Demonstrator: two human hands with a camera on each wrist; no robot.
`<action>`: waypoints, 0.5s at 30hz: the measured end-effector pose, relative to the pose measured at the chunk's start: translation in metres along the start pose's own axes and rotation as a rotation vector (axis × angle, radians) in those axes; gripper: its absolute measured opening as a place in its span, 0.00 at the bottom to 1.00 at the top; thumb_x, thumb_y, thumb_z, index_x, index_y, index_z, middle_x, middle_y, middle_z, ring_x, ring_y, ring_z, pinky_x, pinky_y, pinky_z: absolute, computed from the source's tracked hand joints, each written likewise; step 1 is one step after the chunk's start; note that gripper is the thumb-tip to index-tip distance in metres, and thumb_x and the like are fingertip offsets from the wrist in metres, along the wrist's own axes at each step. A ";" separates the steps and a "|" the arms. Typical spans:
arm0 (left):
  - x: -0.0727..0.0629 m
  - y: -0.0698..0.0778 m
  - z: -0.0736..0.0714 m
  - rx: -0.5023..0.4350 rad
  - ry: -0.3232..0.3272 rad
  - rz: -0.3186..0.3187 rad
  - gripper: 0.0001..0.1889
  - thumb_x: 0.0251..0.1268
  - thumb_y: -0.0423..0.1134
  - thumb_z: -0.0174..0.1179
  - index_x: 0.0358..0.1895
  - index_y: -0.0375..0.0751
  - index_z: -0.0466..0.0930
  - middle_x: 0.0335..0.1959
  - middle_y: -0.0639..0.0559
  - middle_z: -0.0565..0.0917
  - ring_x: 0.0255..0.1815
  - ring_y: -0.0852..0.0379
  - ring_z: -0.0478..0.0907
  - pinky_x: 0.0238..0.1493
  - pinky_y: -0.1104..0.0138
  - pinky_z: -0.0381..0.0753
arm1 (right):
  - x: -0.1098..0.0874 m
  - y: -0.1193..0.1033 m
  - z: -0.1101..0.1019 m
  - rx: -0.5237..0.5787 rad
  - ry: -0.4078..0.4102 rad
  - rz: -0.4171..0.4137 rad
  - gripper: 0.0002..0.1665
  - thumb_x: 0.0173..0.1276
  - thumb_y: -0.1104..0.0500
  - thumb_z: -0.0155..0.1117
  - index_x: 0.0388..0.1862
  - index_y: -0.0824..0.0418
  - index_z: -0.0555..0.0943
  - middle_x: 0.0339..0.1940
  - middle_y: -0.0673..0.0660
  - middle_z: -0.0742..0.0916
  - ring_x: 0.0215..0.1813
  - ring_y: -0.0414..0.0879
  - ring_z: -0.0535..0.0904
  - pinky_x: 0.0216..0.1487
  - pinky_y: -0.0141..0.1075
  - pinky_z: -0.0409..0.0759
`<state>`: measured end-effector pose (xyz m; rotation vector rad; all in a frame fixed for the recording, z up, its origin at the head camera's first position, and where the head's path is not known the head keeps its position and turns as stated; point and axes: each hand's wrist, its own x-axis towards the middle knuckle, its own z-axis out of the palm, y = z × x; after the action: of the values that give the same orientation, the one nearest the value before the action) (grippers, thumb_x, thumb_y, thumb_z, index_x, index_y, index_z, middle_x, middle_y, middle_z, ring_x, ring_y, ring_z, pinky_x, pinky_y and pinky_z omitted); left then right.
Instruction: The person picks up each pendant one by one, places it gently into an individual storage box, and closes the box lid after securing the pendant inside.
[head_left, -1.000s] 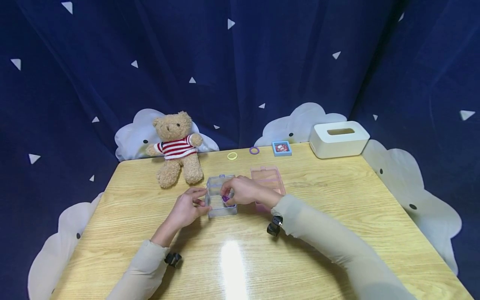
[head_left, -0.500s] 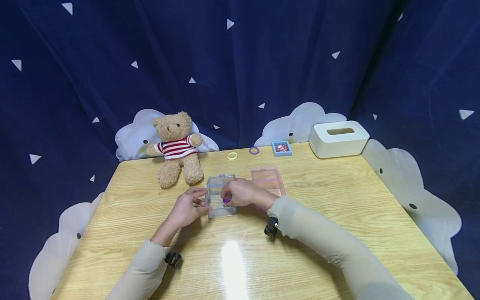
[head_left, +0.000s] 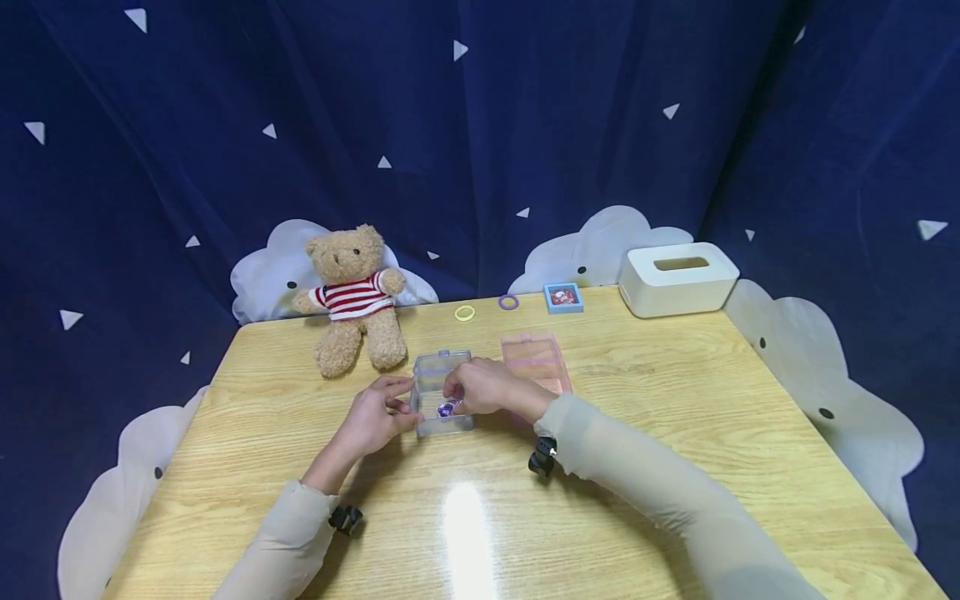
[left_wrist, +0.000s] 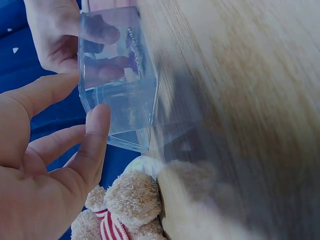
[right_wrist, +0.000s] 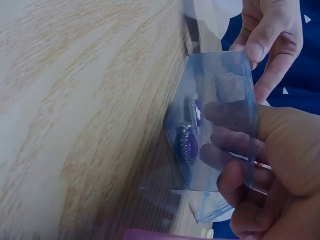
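A clear bluish plastic box (head_left: 446, 425) with its lid raised stands on the table. My left hand (head_left: 375, 415) holds its left side, thumb at the front corner and a fingertip (left_wrist: 98, 117) against the wall. Inside the box is my right hand (head_left: 483, 385), its fingers reaching down past the rim. Purple jewelled trinkets (right_wrist: 187, 145) edged with silvery beads lie at the bottom, close to those fingertips (right_wrist: 212, 156). In the head view a purple jewel (head_left: 447, 408) shows beside the right fingers. Behind the right wrist, a pink clear box (head_left: 536, 358) with a raised lid is partly hidden.
A teddy bear (head_left: 352, 300) in a striped shirt sits at the back left. Along the back edge lie a yellow ring (head_left: 465, 306), a purple ring (head_left: 500, 305) and a blue-framed square (head_left: 563, 308). A white tissue box (head_left: 678, 283) stands at the back right.
My right hand has lowered slightly within the bluish box. The purple jewel between its fingers has come down and now lies low in the box. The left hand has stayed put.
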<state>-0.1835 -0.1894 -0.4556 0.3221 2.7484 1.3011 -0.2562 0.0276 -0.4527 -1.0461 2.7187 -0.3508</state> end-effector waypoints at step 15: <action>0.000 0.002 0.000 0.008 0.006 0.003 0.34 0.56 0.33 0.73 0.66 0.28 0.73 0.64 0.40 0.76 0.44 0.50 0.84 0.36 0.75 0.83 | -0.009 0.009 -0.015 0.177 0.082 0.001 0.15 0.56 0.52 0.77 0.42 0.53 0.89 0.36 0.46 0.90 0.42 0.41 0.84 0.47 0.34 0.80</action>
<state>-0.1833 -0.1887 -0.4540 0.3235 2.7599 1.2945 -0.2591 0.0420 -0.4403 -1.0023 2.6983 -0.6341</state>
